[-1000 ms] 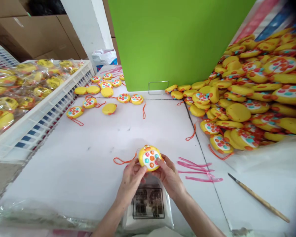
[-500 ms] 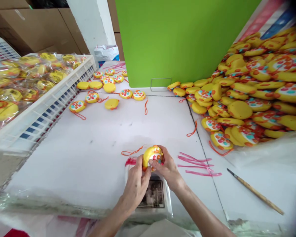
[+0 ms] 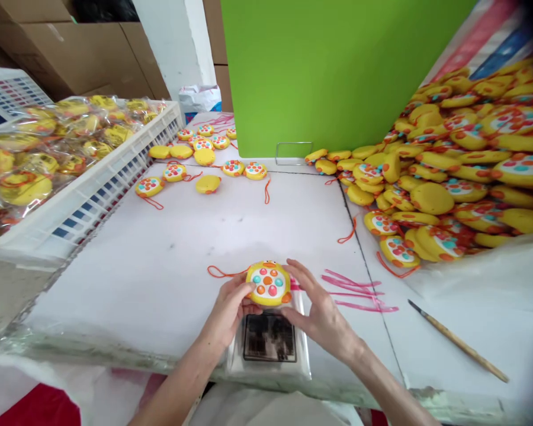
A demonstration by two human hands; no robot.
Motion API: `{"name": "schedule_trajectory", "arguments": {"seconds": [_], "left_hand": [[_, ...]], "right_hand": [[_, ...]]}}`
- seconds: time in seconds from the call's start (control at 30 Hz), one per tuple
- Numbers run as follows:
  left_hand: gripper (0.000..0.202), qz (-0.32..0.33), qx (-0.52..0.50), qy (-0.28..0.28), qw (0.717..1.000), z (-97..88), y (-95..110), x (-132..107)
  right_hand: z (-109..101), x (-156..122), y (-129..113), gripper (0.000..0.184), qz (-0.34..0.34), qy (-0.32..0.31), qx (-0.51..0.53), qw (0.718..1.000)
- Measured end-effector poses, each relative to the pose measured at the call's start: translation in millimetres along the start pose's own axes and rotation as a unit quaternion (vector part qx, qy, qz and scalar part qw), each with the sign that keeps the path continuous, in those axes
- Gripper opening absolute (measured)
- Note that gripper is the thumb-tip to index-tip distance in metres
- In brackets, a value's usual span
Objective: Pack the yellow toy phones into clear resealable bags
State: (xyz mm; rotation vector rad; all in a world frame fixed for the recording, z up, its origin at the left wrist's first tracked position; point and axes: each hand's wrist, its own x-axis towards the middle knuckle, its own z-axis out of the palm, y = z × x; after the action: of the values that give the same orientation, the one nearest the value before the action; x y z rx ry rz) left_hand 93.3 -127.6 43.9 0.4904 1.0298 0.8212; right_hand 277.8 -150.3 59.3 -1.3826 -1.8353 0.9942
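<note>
A yellow chick-shaped toy with colored buttons on its white belly is tilted up, its front facing me. Its orange cord loop trails off to the left. My left hand pinches the toy by its left edge. On the other side, my right hand has its thumb and fingers spread around the toy's right edge; a small gap shows and nothing is gripped. Beneath both hands lies a stack of clear plastic bags with a dark printed rectangle.
A white crate of bagged toys stands left. Several loose toys lie at the back, before a green board with a wire handle. A large toy pile fills the right, with a wooden-handled brush and pink marks nearby.
The toy has turned from angled to facing me squarely. My right hand has let go and opened to the right, while my left hand keeps hold. The view has shifted slightly.
</note>
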Motion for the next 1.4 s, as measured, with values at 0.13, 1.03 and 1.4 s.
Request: {"name": "schedule_trajectory", "arguments": {"seconds": [0.13, 1.03, 1.4], "left_hand": [[0.034, -0.005, -0.047, 0.014, 0.999, 5.4, -10, -2], [0.017, 0.402, 0.668, 0.03, 0.625, -8.5, -67, 5], [0.022, 0.401, 0.618, 0.043, 0.675, -16.0, -73, 7]], "right_hand": [[14, -9, -6, 0.054, -0.091, 0.015, -0.09, 0.992], [-1, -13, 21, 0.037, 0.223, 0.104, 0.307, 0.919], [-17, -54, 23, 0.042, 0.28, 0.013, 0.324, 0.904]]}}
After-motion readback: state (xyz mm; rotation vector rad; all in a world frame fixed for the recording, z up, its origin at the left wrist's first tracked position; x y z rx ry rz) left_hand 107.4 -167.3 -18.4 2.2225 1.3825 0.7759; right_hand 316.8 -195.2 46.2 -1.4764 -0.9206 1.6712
